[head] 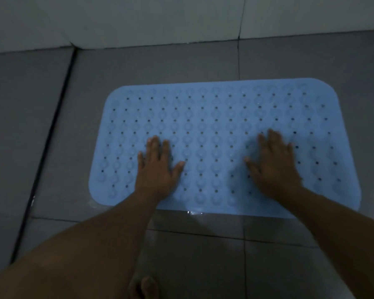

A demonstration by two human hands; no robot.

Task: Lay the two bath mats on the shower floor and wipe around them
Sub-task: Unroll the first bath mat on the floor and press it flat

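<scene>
My left hand [157, 167] lies flat on the mat [220, 117], palm down, fingers straight and slightly spread, the thumb angled out to the right. It presses on the left-centre part of the mat, close to the near edge. My right hand [274, 167] lies flat the same way on the right-centre part, fingers straight and fanned, thumb pointing in towards the left hand. Neither hand holds anything; both simply rest on the surface, well apart from each other, with a bare strip of mat between them.

The mat is pale blue, rectangular with rounded corners, dotted with rows of small holes and round raised bumps. It lies flat on the floor [181, 251], long side across my view, its far edge near the base of the wall [160, 20] but not touching it. I see only this one mat.

The floor is dark grey tile with visible joints, and a small wet glint [192, 212] shows just at the mat's near edge. The wall is light tile. A dark groove [50, 134] runs along the floor left of the mat. My knee [63, 266] and foot [144, 285] show at the bottom.
</scene>
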